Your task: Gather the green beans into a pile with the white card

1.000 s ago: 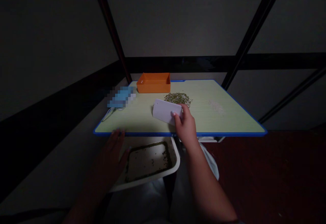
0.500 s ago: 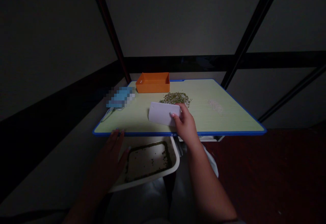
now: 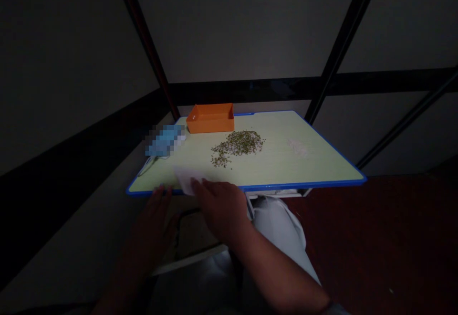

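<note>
My right hand [image 3: 222,207] grips a white card [image 3: 183,177], slightly blurred, at the front edge of the pale green table [image 3: 279,164]. Beyond it lies a loose heap of small green beans [image 3: 245,142], mixed with pale grains and trailing toward the front left. My left hand [image 3: 152,219] is open, its fingertips at the table's blue front edge. Below that edge, between my hands, is a white tray [image 3: 189,261]. The right hand and forearm hide much of its inside.
An orange open box [image 3: 211,123] stands at the back left of the table. Left of the beans is a pixelated blue object [image 3: 165,140] with a white cord [image 3: 146,166]. A thin patch of pale grains [image 3: 297,147] lies on the right.
My right hand has swept the card left and toward me, from beside the beans to the front edge. Some beans now spread toward the front left. The left hand stays about where it was.
</note>
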A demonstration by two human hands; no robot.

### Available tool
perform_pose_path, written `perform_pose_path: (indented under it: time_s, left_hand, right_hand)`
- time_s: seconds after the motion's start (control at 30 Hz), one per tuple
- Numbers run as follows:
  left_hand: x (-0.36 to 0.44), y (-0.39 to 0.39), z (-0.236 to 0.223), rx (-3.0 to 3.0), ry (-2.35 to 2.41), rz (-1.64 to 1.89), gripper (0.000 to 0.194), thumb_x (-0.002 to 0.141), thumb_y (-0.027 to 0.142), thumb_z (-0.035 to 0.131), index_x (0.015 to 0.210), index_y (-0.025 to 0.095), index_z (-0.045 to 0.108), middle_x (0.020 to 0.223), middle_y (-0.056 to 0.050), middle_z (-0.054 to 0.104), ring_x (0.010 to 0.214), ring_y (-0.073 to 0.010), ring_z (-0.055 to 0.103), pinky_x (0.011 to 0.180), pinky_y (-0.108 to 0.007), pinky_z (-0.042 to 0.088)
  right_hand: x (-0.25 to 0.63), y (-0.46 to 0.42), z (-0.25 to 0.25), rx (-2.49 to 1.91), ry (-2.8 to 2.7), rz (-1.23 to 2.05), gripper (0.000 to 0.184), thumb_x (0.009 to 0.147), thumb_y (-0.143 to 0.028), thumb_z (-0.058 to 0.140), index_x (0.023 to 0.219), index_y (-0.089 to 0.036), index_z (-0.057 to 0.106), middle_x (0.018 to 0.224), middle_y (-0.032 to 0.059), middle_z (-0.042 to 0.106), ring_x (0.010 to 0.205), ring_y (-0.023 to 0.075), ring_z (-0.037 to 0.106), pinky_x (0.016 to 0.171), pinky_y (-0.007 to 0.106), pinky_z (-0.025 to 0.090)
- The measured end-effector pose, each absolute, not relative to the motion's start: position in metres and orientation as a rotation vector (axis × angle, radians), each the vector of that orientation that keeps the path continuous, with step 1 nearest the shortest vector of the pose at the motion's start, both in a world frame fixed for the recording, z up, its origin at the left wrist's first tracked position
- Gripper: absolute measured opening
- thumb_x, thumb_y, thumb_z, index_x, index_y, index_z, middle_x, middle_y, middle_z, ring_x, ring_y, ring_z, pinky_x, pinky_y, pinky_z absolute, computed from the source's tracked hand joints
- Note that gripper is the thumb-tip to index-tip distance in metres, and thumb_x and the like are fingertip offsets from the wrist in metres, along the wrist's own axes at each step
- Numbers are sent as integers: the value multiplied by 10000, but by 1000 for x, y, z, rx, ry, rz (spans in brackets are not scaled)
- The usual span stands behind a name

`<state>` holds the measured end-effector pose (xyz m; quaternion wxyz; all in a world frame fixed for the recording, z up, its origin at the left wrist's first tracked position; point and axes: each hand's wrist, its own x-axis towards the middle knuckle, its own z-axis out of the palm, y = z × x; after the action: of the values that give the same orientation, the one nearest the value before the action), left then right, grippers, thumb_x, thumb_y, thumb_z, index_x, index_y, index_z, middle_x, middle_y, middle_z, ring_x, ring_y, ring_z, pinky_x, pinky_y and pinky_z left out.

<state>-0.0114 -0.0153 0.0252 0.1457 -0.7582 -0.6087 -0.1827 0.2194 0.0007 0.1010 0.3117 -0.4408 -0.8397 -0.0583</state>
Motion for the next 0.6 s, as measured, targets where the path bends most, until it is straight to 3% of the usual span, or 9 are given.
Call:
perform_pose_path:
  time_s: [0.2, 0.43, 0.6]
  left_hand:
    - [-14, -15, 24, -2214, -1762, -566, 613, 913, 420, 363, 1470, 166, 367, 1557, -171, 403, 1446, -295, 380, 1135, -500, 419]
    - [-16, -15, 24, -2213, -1773, -524, 625, 914, 427, 366, 1470, 142, 362, 1583, -167, 361, 1469, -298, 336, 1158, -475, 390]
    - [-16, -13, 23, -2202, -1786, -514, 637, 917, 430, 360, 1497, 168, 321, 1587, -155, 354, 1464, -300, 345, 1142, -498, 411]
  right_hand:
    - [215, -6, 104, -1152, -2399, -137, 400, 924, -201, 539, 1321, -176, 587, 1179, 188, 720, 878, 253, 747, 668, 357, 600]
    - [216, -12, 97, -1184, -2395, -111, 418, 946, -212, 513, 1356, -157, 570, 1218, 199, 703, 1004, 278, 732, 711, 374, 614]
    - [224, -16, 95, -1234, -2387, -103, 430, 928, -182, 522, 1354, -162, 576, 1231, 201, 697, 984, 278, 736, 694, 376, 615]
